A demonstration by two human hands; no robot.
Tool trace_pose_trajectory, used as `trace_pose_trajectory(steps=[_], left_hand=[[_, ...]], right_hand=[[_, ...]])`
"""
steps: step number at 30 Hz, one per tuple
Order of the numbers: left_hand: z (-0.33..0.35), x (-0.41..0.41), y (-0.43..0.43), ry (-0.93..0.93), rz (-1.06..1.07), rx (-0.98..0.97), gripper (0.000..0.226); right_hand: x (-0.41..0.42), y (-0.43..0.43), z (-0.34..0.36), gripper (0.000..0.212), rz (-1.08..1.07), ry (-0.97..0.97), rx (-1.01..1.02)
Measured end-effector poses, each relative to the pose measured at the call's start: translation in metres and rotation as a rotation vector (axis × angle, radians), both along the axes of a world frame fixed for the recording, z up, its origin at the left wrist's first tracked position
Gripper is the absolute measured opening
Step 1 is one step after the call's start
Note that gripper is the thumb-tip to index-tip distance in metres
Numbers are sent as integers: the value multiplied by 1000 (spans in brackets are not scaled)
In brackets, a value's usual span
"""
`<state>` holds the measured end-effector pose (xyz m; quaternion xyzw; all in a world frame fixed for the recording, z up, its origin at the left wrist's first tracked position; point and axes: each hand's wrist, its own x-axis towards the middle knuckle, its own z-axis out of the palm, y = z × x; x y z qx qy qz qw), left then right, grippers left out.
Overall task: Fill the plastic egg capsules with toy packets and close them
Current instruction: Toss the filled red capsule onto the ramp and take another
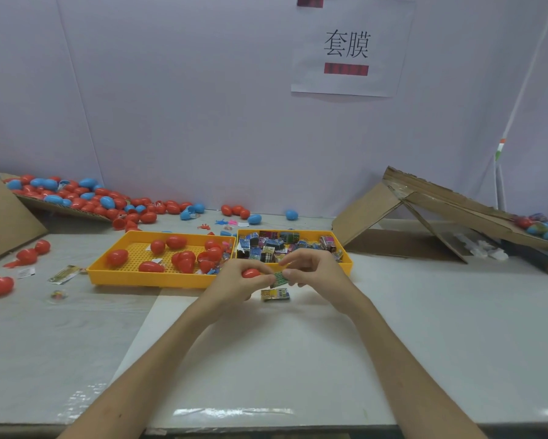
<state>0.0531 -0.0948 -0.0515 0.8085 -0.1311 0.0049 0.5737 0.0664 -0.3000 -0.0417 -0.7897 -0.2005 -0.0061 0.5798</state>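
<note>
Pale grey, the table [424,327] is stretching out under both your forearms, with folded cardboard [389,213] leaning at its far right. A heap [76,194] of red and blue eggs is spilling along the back left. Two yellow trays are sitting side by side just beyond your hands: the left tray [146,277] is holding red eggs [184,259], the right tray [347,267] is holding packets [272,245]. Your left hand [237,285] is curling its fingers round a red egg [250,273]; I cannot tell whether it is open. Your right hand [313,270] is pinching a green packet [280,278] between thumb and forefinger, right against the egg, its other fingers spread. A spare packet [275,294] is lying on the table just below.
</note>
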Motion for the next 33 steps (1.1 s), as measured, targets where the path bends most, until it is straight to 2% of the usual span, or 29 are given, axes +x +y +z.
trace_pose_trajectory(steps=[4,8,14,18,22,30,33], left_hand=[[1,-1,0,12,16,-25,5],[2,0,1,29,50,-79,15],[2,0,1,52,72,-101,14],[2,-1,1,44,71,-93,16],[3,-2,0,23,68,-77,18],[5,-1,4,104,11,-163,15],[7,-2,4,136,-24,-194,18]], right_hand=[[-1,3,2,20,-11,14,29],[-1,6,3,12,-44,43,91],[-1,8,5,27,-90,92,145],[-1,10,4,28,-48,120,128],[-1,11,0,20,-6,101,116],[0,9,3,21,153,233,356],[0,8,2,21,169,221,344]])
